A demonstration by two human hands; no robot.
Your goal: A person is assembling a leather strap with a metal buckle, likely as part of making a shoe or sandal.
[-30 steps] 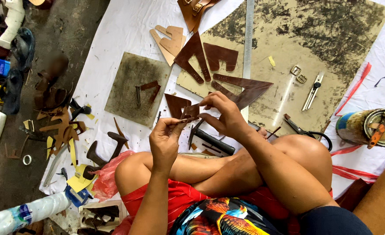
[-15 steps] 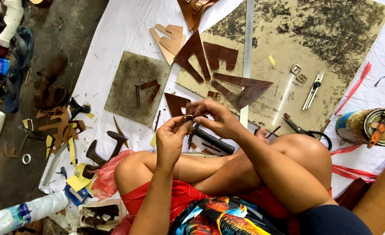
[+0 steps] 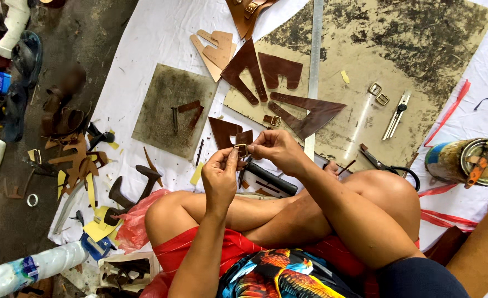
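Observation:
My left hand [image 3: 220,176] and my right hand [image 3: 277,149] meet above my crossed legs. Together they pinch a small brass buckle on a short brown leather strap [image 3: 240,149]. Just beyond the hands lies a dark brown cut leather piece [image 3: 224,131] on the white sheet. A black cylindrical tool [image 3: 271,177] lies under the hands beside my knee.
A stained cutting board [image 3: 420,49] carries brown leather shapes [image 3: 310,113], a metal ruler [image 3: 314,66], two buckles [image 3: 378,94], a utility knife [image 3: 395,113] and scissors [image 3: 387,164]. A smaller board [image 3: 166,94] lies left. A glue can [image 3: 470,160] stands right. Scraps, bottles and sandals litter the left floor.
Both hands have drawn closer together and nearer my body, with the buckle and strap now pinched between the fingertips of both.

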